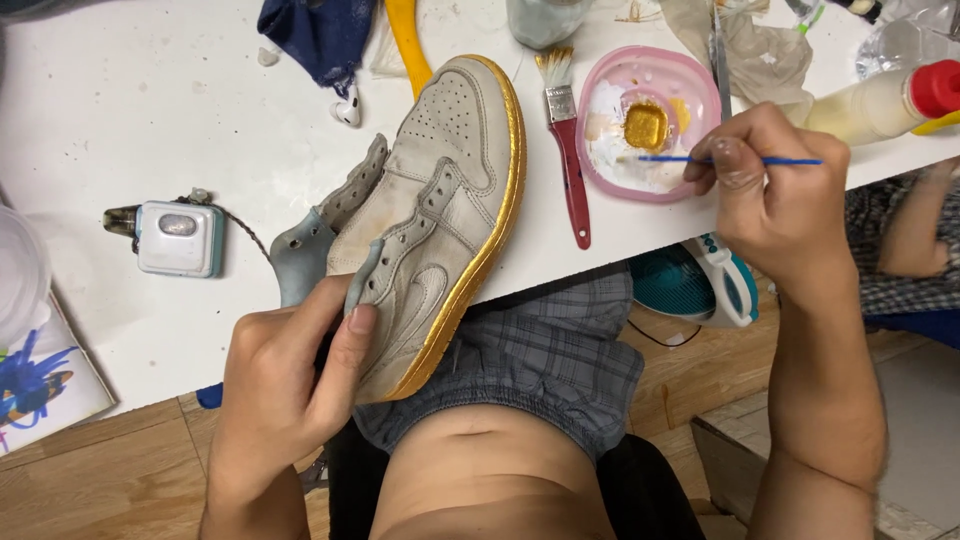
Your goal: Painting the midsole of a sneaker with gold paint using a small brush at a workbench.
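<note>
My left hand (285, 375) grips the heel and collar of a pale grey sneaker (435, 215) that rests on the white table (150, 110), toe pointing away. Gold paint covers the sneaker's sole edge (495, 235) along its right side. My right hand (770, 190) pinches a thin blue brush (735, 160); its tip reaches into a pink dish (650, 120) holding white and gold paint.
A red-handled flat brush (570, 155) lies between sneaker and dish. A small white device (178, 237) sits at left, a dark blue cloth (320, 35) and an earbud (348, 108) at the back, and a red-capped bottle (890, 100) at right. Another person's arm (915, 235) is at far right.
</note>
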